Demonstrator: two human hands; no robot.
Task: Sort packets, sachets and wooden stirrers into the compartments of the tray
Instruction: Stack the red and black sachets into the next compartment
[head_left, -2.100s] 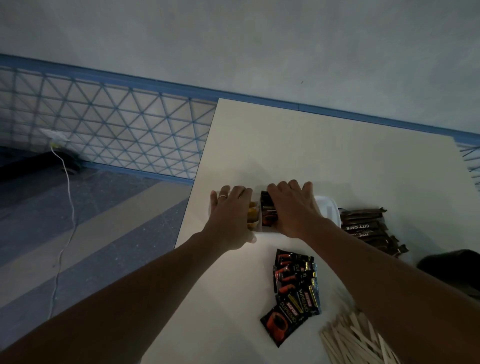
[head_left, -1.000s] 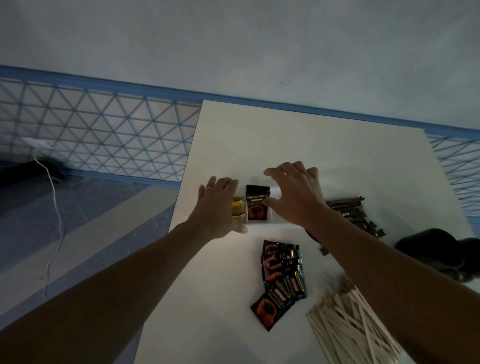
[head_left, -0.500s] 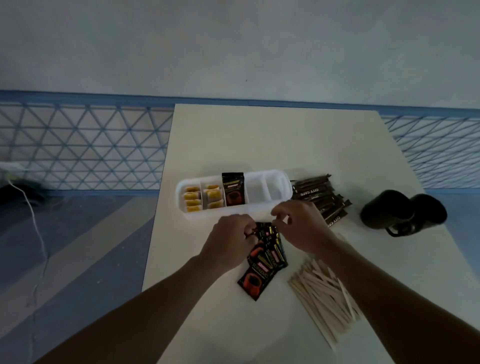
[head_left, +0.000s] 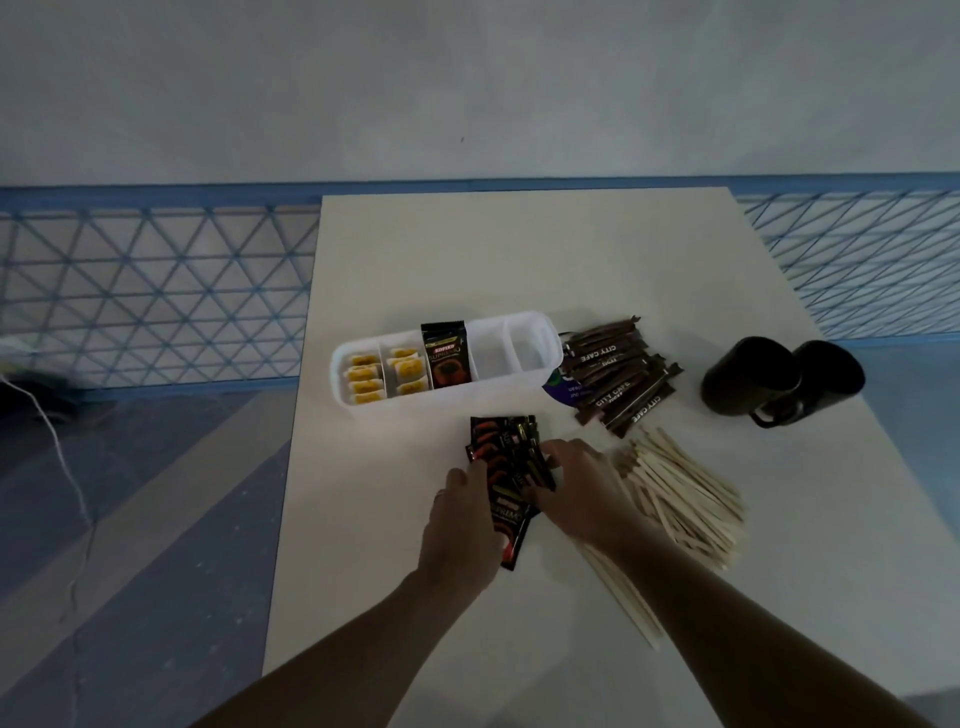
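Early going, at a guess about a third through. Done so far: yellow sachets (head_left: 366, 379) filed in the two leftmost compartments of the white tray (head_left: 519, 388), and one black coffee packet (head_left: 445, 356) stood upright in the third. Bare: the two right-hand compartments. Next in line, just in front of the tray: a stack of black-and-red coffee packets (head_left: 501, 447), clamped from either side between left hand (head_left: 462, 519) and right hand (head_left: 576, 493), fingers curled in on its edges; lifted or flat on the top, cannot tell. Untouched to the right: brown City Cafe stick sachets (head_left: 618, 374) heaped at the tray's end, wooden stirrers (head_left: 680, 493) fanned out nearer. Beyond those, two black mugs (head_left: 748, 382) side by side. All on a pale table (head_left: 519, 249) against a plain wall (head_left: 467, 93), with blue triangle-lattice panels (head_left: 156, 291) either side, and striped grey floor (head_left: 156, 519) and a white cable (head_left: 65, 457) to the left.
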